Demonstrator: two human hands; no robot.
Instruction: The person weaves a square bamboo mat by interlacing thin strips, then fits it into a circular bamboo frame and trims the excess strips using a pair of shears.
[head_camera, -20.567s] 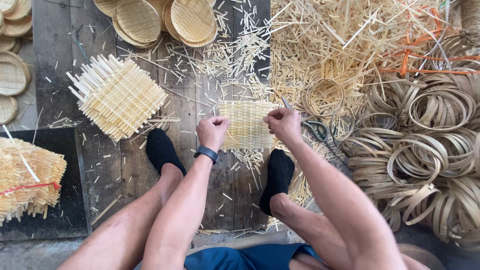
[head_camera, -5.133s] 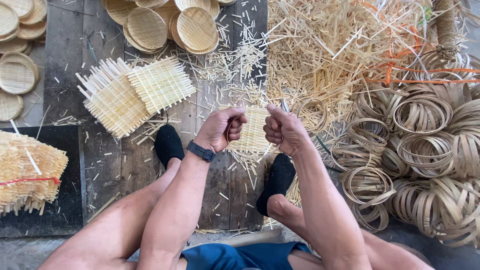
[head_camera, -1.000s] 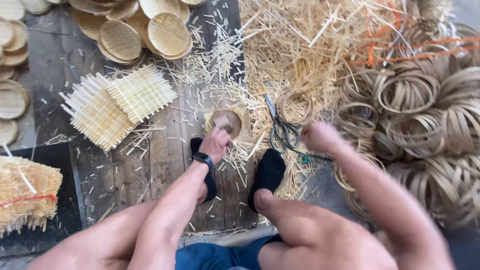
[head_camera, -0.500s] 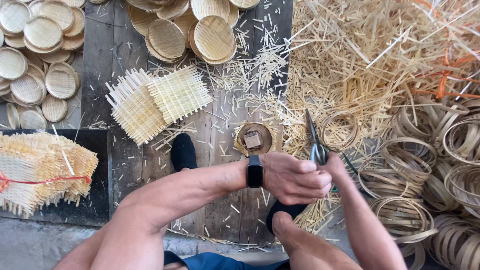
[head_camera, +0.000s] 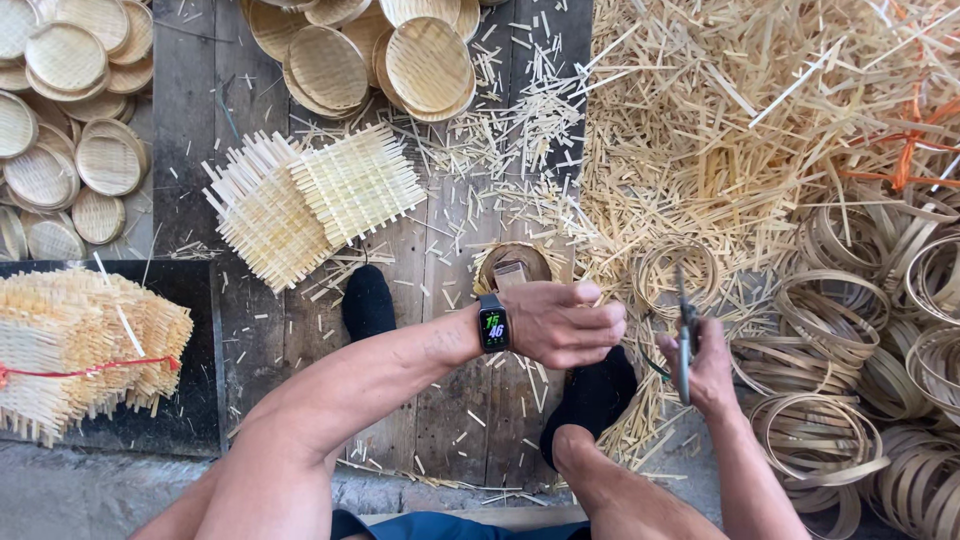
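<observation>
My right hand (head_camera: 712, 375) grips a pair of dark scissors (head_camera: 685, 335), blades pointing up, above the straw litter. My left hand (head_camera: 565, 325), with a smartwatch on its wrist, hovers just left of the scissors. Its fingers are loosely curled and nothing shows in it. Just beyond it on the wooden boards lies a small round bamboo hoop (head_camera: 513, 266) with a wooden block inside. My feet in black socks (head_camera: 368, 300) rest on the boards either side.
Two square woven mats (head_camera: 310, 200) lie to the left. Finished round baskets (head_camera: 400, 60) are stacked at the top and far left. A tied bundle of mats (head_camera: 80, 340) sits lower left. Loose bamboo strips (head_camera: 720, 120) and bamboo hoops (head_camera: 880, 330) fill the right.
My right hand has reached to the scissors on the floor and lifted them. My left hand left the round hoop, met the right hand, and has now drawn slightly apart from it.
</observation>
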